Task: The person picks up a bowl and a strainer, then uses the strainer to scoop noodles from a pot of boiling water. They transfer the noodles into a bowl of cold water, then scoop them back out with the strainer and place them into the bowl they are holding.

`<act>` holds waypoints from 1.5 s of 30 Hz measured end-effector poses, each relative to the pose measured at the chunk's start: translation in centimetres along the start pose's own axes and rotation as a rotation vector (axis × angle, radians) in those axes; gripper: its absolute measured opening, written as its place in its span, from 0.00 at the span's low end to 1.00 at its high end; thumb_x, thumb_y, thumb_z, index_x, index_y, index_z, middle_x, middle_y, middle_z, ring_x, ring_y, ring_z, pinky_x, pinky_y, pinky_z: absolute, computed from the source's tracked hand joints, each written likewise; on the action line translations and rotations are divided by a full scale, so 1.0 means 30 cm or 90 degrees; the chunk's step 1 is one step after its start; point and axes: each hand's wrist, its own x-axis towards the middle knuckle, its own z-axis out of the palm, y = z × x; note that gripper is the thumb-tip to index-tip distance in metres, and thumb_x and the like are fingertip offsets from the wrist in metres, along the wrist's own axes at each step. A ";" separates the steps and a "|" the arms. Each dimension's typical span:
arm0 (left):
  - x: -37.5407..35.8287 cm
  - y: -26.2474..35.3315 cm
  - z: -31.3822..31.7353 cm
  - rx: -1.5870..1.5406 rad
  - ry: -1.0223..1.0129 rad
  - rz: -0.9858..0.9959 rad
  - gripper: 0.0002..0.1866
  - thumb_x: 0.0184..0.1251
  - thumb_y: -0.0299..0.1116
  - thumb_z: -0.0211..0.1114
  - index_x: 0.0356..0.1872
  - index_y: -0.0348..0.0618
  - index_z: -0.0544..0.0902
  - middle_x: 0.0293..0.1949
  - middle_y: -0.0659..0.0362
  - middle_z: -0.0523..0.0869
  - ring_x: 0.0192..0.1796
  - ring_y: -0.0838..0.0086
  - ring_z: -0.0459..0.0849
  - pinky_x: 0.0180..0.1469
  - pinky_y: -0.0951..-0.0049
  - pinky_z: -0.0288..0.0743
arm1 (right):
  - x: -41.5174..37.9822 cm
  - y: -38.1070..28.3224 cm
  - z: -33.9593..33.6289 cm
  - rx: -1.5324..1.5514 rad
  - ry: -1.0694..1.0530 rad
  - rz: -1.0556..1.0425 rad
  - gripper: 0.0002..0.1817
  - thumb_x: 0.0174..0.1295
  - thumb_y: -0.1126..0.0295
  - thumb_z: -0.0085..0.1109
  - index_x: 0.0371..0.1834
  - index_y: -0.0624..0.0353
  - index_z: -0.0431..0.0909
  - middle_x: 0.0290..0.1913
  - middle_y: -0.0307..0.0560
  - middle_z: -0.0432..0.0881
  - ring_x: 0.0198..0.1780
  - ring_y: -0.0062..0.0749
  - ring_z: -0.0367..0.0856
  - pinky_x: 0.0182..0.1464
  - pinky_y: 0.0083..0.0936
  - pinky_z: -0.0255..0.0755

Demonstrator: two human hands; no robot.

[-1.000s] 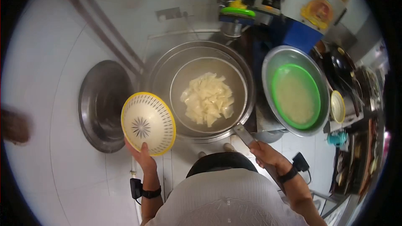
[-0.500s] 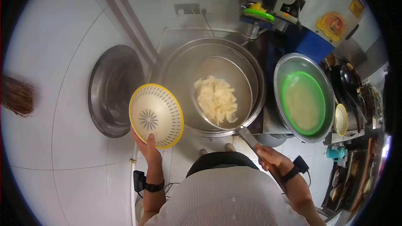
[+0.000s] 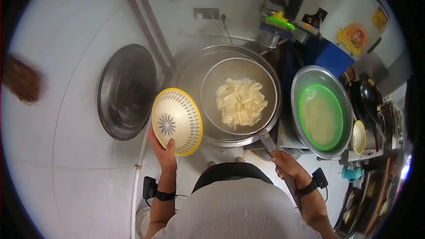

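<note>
My left hand (image 3: 166, 155) grips a white bowl (image 3: 179, 117) with a yellow rim and grey dashes, thumb on the inside. The bowl is tilted at the near left side of a large metal pot (image 3: 188, 77), and no food shows in it. Closed around a long flat handle, my right hand (image 3: 290, 168) holds a round metal strainer (image 3: 225, 68) over the pot. Wide pale noodles (image 3: 241, 102) lie heaped in the strainer. Haze hides part of the pot's inside.
To the right stands a metal basin (image 3: 346, 128) holding a green-rimmed container (image 3: 321, 113) with cloudy contents. A dark round metal lid or basin (image 3: 128, 93) is at left. Farther right is another yellow-rimmed bowl (image 3: 359, 137). A broom head (image 3: 22, 79) shows at far left.
The bowl has moved a little right, closer to the strainer. The strainer and its noodles have shifted slightly right, and the noodle heap has settled differently. The view has shifted slightly too.
</note>
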 end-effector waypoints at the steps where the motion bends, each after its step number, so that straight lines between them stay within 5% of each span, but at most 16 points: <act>1: -0.005 0.000 0.006 -0.005 0.010 0.003 0.35 0.52 0.20 0.53 0.63 0.37 0.51 0.60 0.52 0.61 0.61 0.68 0.61 0.63 0.69 0.53 | -0.015 -0.006 -0.001 -0.010 -0.001 -0.003 0.20 0.60 0.61 0.52 0.48 0.63 0.61 0.15 0.37 0.67 0.13 0.19 0.66 0.12 0.15 0.61; 4: 0.014 0.002 0.042 0.055 0.002 0.008 0.35 0.52 0.19 0.53 0.63 0.37 0.50 0.60 0.52 0.61 0.61 0.68 0.61 0.63 0.69 0.53 | -0.065 -0.064 0.004 -0.006 0.030 -0.088 0.17 0.58 0.69 0.55 0.46 0.65 0.61 0.15 0.38 0.69 0.12 0.20 0.67 0.12 0.18 0.62; 7: 0.038 -0.013 0.143 -0.155 0.011 -0.076 0.33 0.55 0.23 0.54 0.62 0.37 0.52 0.58 0.51 0.62 0.60 0.67 0.62 0.61 0.68 0.58 | -0.105 -0.165 0.028 -0.067 0.135 -0.175 0.13 0.57 0.72 0.55 0.40 0.64 0.62 0.15 0.40 0.70 0.12 0.20 0.67 0.12 0.18 0.62; 9: 0.066 0.008 0.225 -0.427 -0.036 -0.280 0.29 0.58 0.29 0.55 0.60 0.44 0.56 0.57 0.53 0.64 0.59 0.66 0.65 0.57 0.61 0.64 | -0.085 -0.194 0.011 -0.149 0.171 -0.235 0.11 0.56 0.73 0.54 0.36 0.63 0.62 0.16 0.42 0.71 0.12 0.23 0.69 0.13 0.20 0.62; 11: 0.094 -0.027 0.299 -0.477 -0.035 -0.356 0.27 0.58 0.33 0.55 0.59 0.47 0.57 0.56 0.55 0.64 0.59 0.66 0.65 0.55 0.58 0.66 | -0.098 -0.235 0.032 -0.223 0.278 -0.300 0.11 0.57 0.72 0.54 0.34 0.62 0.62 0.16 0.43 0.71 0.12 0.22 0.69 0.13 0.21 0.62; 12: 0.104 -0.027 0.332 -0.516 -0.045 -0.442 0.25 0.59 0.36 0.55 0.57 0.51 0.58 0.56 0.56 0.64 0.58 0.65 0.66 0.53 0.54 0.68 | -0.112 -0.265 0.042 -0.270 0.306 -0.310 0.11 0.56 0.70 0.55 0.34 0.62 0.62 0.17 0.49 0.73 0.15 0.37 0.73 0.17 0.29 0.65; 13: 0.112 -0.023 0.363 -0.521 -0.042 -0.441 0.25 0.59 0.36 0.55 0.57 0.51 0.58 0.56 0.56 0.64 0.58 0.65 0.66 0.53 0.54 0.68 | -0.102 -0.264 0.032 -0.276 0.305 -0.311 0.11 0.56 0.70 0.55 0.34 0.62 0.62 0.17 0.49 0.73 0.15 0.37 0.73 0.17 0.29 0.65; 15: 0.126 0.012 0.410 -0.566 -0.073 -0.407 0.26 0.60 0.43 0.54 0.58 0.49 0.59 0.57 0.56 0.66 0.59 0.63 0.66 0.59 0.54 0.62 | -0.078 -0.251 0.017 -0.443 0.436 -0.450 0.12 0.56 0.70 0.55 0.34 0.61 0.62 0.20 0.58 0.74 0.22 0.56 0.74 0.22 0.40 0.67; 18: 0.138 0.026 0.419 -0.598 -0.067 -0.434 0.26 0.60 0.43 0.54 0.58 0.49 0.60 0.59 0.56 0.65 0.60 0.62 0.66 0.59 0.54 0.61 | -0.120 -0.293 0.068 -0.455 0.480 -0.364 0.12 0.56 0.69 0.55 0.36 0.61 0.63 0.24 0.63 0.74 0.30 0.65 0.71 0.27 0.48 0.65; 34: 0.151 -0.064 0.358 -0.769 -0.176 -0.364 0.28 0.54 0.33 0.54 0.59 0.42 0.64 0.57 0.54 0.70 0.58 0.60 0.68 0.60 0.57 0.61 | -0.214 -0.220 0.076 -0.479 0.754 -0.539 0.17 0.56 0.75 0.55 0.48 0.63 0.64 0.30 0.62 0.77 0.33 0.56 0.78 0.31 0.38 0.72; 37: 0.104 -0.074 0.344 -0.737 -0.156 -0.377 0.29 0.52 0.33 0.54 0.58 0.41 0.64 0.57 0.53 0.70 0.59 0.59 0.68 0.61 0.56 0.60 | -0.258 -0.134 0.038 -0.331 0.742 -0.459 0.16 0.57 0.73 0.53 0.48 0.63 0.64 0.30 0.63 0.77 0.33 0.59 0.77 0.30 0.38 0.71; 41: 0.026 0.023 0.326 -0.732 -0.246 -0.413 0.30 0.52 0.32 0.53 0.59 0.37 0.62 0.57 0.52 0.69 0.60 0.60 0.67 0.62 0.57 0.58 | -0.333 0.069 -0.113 -0.412 0.915 -0.353 0.16 0.58 0.73 0.53 0.48 0.63 0.65 0.31 0.62 0.77 0.32 0.57 0.77 0.29 0.37 0.71; 45: -0.138 0.067 0.419 -0.628 -0.235 -0.397 0.32 0.51 0.35 0.52 0.61 0.37 0.60 0.58 0.51 0.68 0.60 0.58 0.67 0.62 0.56 0.59 | -0.420 0.281 -0.359 -0.444 0.907 -0.253 0.14 0.57 0.72 0.54 0.45 0.62 0.66 0.31 0.58 0.78 0.30 0.53 0.78 0.28 0.36 0.71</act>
